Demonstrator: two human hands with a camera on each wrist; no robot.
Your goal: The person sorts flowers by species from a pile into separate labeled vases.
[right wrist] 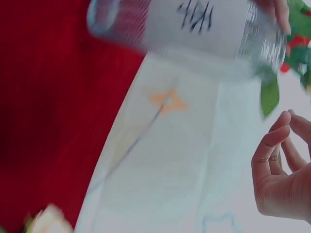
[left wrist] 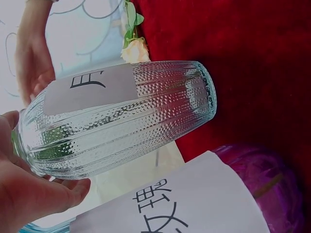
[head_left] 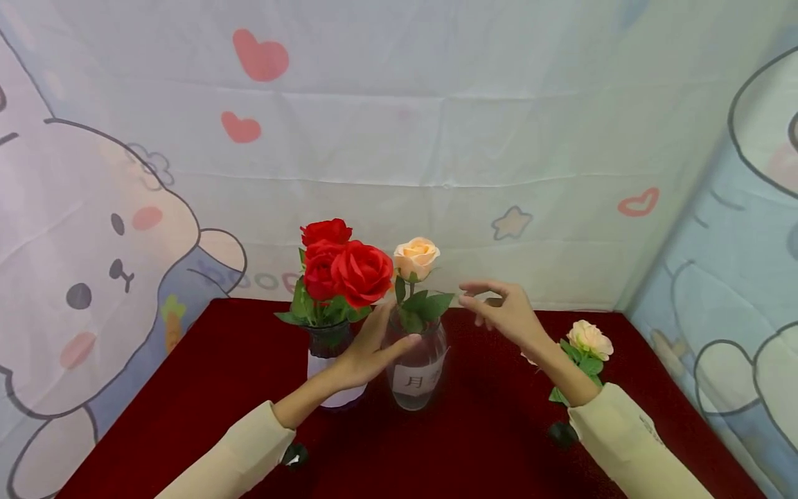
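Observation:
A clear textured glass vase (head_left: 411, 400) with a white paper label stands upright on the red cloth. One peach rose (head_left: 416, 258) with green leaves rises from its mouth. My left hand (head_left: 361, 357) grips the vase near its neck, fingers on one side and thumb across the front; the left wrist view shows the ribbed glass (left wrist: 160, 104) against that hand. To the right of the rose, my right hand (head_left: 508, 315) is raised with loosely bent fingers. Nothing is held in it, and in the right wrist view its fingertips are apart from a hanging leaf (right wrist: 270, 97).
Left of the clear vase, a second labelled vase (head_left: 316, 366) holds several red roses (head_left: 361, 272); its base looks purple (left wrist: 291, 194) in the left wrist view. Another peach rose (head_left: 589, 339) lies at the right, partly behind the right forearm. A printed cloth backdrop (head_left: 399, 138) rises behind.

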